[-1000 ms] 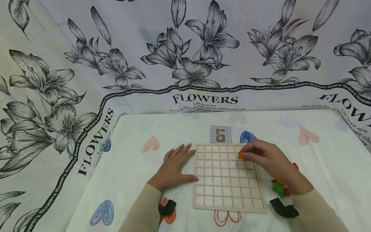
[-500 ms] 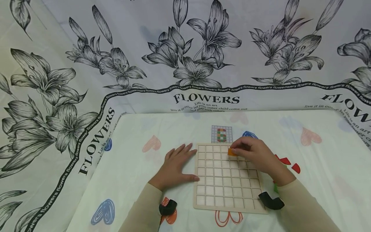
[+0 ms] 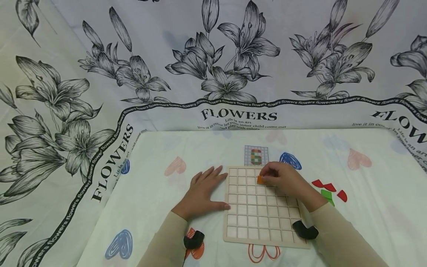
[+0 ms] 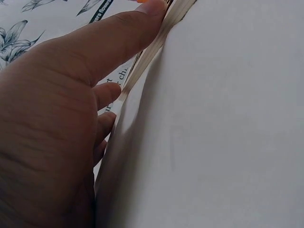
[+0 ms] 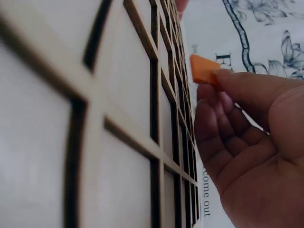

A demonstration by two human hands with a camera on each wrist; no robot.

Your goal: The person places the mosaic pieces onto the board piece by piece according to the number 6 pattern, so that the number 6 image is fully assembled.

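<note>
A wooden grid board [image 3: 253, 222] lies on the cloth before me, its square cells divided by thin raised strips. Between thumb and fingers my right hand [image 3: 283, 180] pinches an orange block [image 3: 260, 180] over the upper middle cells. The right wrist view shows the orange block [image 5: 205, 69] held at the fingertips, close to the grid; whether it touches cannot be told. My left hand [image 3: 201, 193] lies spread at the board's left side, thumb on its edge. In the left wrist view the thumb [image 4: 114, 40] meets the wooden rim [image 4: 156, 47].
Beyond the board lies a small gridded pattern card [image 3: 256, 155] showing a coloured figure. Right of the board are red pieces [image 3: 342, 195] and green pieces [image 3: 327, 195]. Dark bands sit at both wrists. A flower-printed cloth [image 3: 227, 66] hangs behind the table.
My right hand has carried the orange block leftward across the upper part of the board. The red and green pieces at right have come into fuller view. My left hand stays put.
</note>
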